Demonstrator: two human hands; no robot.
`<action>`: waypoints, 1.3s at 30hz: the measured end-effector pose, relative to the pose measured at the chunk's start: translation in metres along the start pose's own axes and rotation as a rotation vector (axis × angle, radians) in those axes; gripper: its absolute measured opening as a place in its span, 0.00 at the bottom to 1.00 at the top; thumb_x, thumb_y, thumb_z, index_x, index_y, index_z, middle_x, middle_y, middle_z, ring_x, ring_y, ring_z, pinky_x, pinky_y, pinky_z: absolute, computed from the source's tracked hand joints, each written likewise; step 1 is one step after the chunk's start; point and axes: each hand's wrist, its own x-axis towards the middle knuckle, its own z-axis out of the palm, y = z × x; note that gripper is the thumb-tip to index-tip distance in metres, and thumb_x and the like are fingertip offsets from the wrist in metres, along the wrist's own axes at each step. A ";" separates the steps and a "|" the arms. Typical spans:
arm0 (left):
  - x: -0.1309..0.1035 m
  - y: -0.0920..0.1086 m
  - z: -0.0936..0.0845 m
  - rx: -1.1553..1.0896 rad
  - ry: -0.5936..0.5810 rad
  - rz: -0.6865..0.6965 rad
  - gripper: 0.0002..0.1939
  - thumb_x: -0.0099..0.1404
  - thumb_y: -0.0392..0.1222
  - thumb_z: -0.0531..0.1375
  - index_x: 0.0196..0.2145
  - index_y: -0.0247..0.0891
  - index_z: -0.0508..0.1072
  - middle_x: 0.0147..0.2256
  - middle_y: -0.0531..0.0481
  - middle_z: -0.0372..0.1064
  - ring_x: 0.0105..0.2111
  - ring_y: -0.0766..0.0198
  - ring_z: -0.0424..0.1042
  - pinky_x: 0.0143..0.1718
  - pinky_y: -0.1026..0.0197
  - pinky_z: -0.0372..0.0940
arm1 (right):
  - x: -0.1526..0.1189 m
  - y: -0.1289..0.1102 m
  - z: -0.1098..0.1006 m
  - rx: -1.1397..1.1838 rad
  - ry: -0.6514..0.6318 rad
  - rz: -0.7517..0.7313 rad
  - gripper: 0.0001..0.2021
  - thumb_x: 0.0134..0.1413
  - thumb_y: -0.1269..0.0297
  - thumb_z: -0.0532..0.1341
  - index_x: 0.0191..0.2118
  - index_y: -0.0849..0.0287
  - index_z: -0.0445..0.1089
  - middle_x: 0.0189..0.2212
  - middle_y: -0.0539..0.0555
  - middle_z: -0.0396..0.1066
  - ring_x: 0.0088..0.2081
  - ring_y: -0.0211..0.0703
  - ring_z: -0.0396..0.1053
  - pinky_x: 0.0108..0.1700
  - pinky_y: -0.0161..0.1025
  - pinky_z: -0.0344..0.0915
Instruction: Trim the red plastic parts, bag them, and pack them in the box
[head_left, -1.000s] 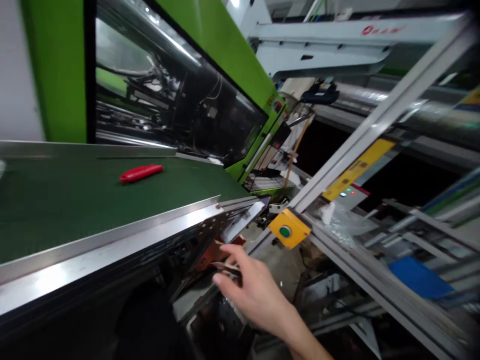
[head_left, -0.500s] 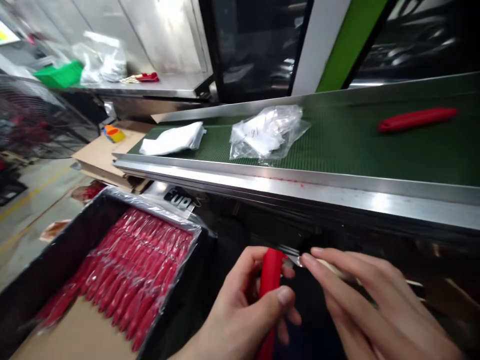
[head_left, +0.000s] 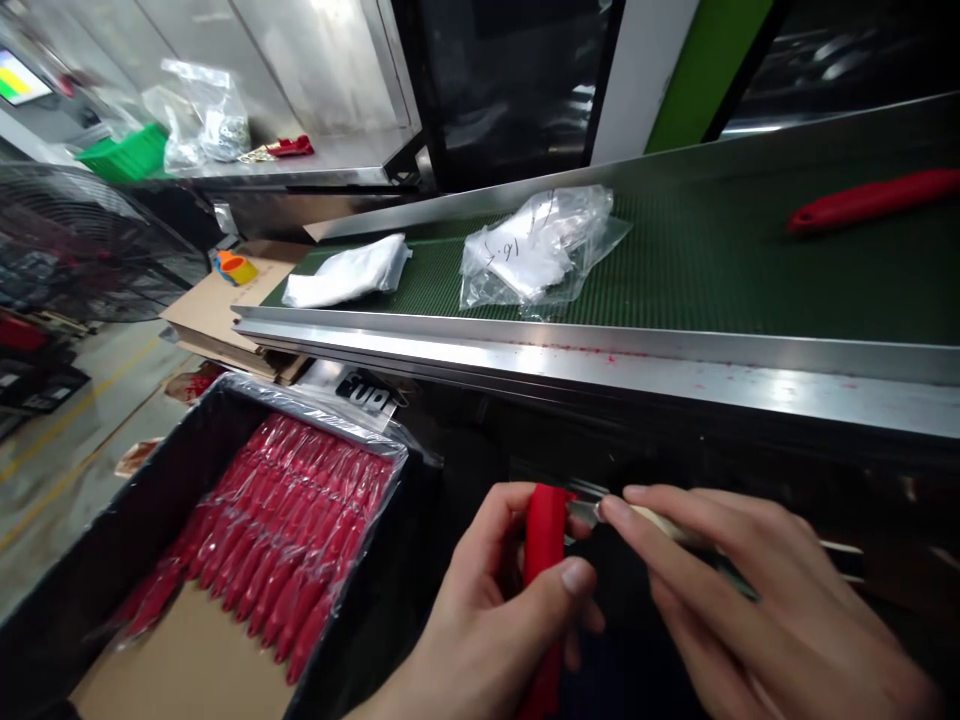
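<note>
My left hand is wrapped round a long red plastic handle, thumb along its side, its upper end toward the conveyor. Pinched in my right hand is a small knife with a pale handle. The knife's short metal blade meets the right edge of the red handle near the top, where a small red shaving or flash sticks out. The lower part of the red handle is partly hidden by my left hand.
A conveyor with a green ribbed belt crosses ahead, carrying another red handle, a clear plastic bag and a white packet. At left, a lined black crate holds rows of wrapped red handles. A fan stands beyond.
The view has shifted slightly, and the red handle on the belt appears farther right. Both hands keep their grips, with the blade still at the held handle's upper edge.
</note>
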 end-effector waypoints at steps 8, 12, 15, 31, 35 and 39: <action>-0.002 0.001 -0.004 0.041 -0.028 -0.023 0.20 0.64 0.52 0.63 0.46 0.38 0.66 0.25 0.52 0.69 0.21 0.73 0.64 0.22 0.72 0.57 | 0.003 -0.004 0.000 0.004 0.032 0.004 0.20 0.59 0.78 0.57 0.55 0.57 0.70 0.46 0.58 0.71 0.46 0.47 0.68 0.46 0.46 0.63; -0.003 0.001 -0.008 0.043 -0.037 -0.030 0.18 0.65 0.51 0.62 0.46 0.37 0.66 0.25 0.52 0.69 0.20 0.73 0.63 0.22 0.72 0.58 | 0.004 -0.003 -0.001 -0.015 0.030 -0.004 0.20 0.60 0.77 0.57 0.56 0.56 0.71 0.47 0.57 0.72 0.46 0.47 0.68 0.47 0.46 0.62; -0.002 -0.003 -0.011 -0.005 -0.102 -0.016 0.16 0.66 0.49 0.62 0.45 0.37 0.66 0.25 0.52 0.69 0.20 0.73 0.65 0.21 0.72 0.59 | 0.003 -0.004 -0.001 0.084 0.042 0.024 0.20 0.59 0.79 0.57 0.54 0.56 0.71 0.48 0.57 0.70 0.47 0.46 0.68 0.47 0.45 0.64; 0.000 -0.018 -0.015 -0.488 -0.385 0.037 0.10 0.70 0.41 0.55 0.48 0.40 0.67 0.52 0.43 0.65 0.27 0.70 0.75 0.22 0.72 0.70 | -0.006 -0.019 0.010 0.209 0.059 0.119 0.21 0.61 0.78 0.55 0.56 0.53 0.69 0.50 0.54 0.68 0.50 0.39 0.67 0.49 0.38 0.67; 0.000 -0.020 -0.014 -0.508 -0.406 0.036 0.10 0.71 0.40 0.53 0.48 0.39 0.67 0.49 0.44 0.67 0.27 0.71 0.76 0.23 0.73 0.70 | -0.006 -0.022 0.010 0.227 0.070 0.142 0.23 0.60 0.81 0.55 0.57 0.53 0.68 0.51 0.54 0.67 0.51 0.40 0.67 0.51 0.39 0.66; 0.000 -0.022 -0.014 -0.533 -0.415 0.056 0.09 0.70 0.40 0.54 0.47 0.40 0.67 0.48 0.45 0.68 0.27 0.69 0.76 0.23 0.72 0.71 | -0.007 -0.024 0.009 0.240 0.066 0.157 0.22 0.61 0.80 0.55 0.57 0.52 0.68 0.51 0.53 0.67 0.51 0.40 0.67 0.50 0.38 0.66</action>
